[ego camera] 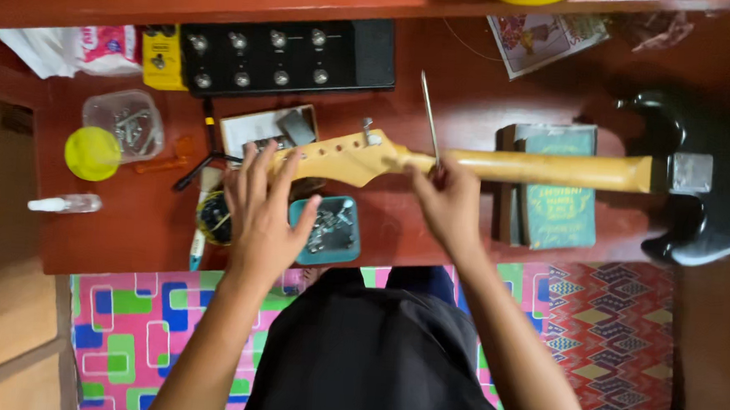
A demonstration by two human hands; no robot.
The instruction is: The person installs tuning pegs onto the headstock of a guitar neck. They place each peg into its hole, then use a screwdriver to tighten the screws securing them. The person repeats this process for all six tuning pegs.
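Observation:
An electric guitar lies across the red-brown table, its pale wooden neck (545, 168) pointing left and its black body (704, 192) at the right. The headstock (343, 155) has empty tuner holes. My left hand (265, 207) rests on the headstock with fingers spread. My right hand (445, 200) pinches a thin metal rod-like tool (430, 116) that stands up from the neck near the nut. A small teal tray (330, 226) of metal parts sits just below the headstock, beside my left hand.
A black pedal unit with knobs (285, 55) and a yellow pedal (163, 59) lie at the back. A clear tub of screws (125, 123), its yellow lid (92, 153), a small bottle (65, 204), books (556, 187) under the neck, and a patterned mat (138, 318) surround me.

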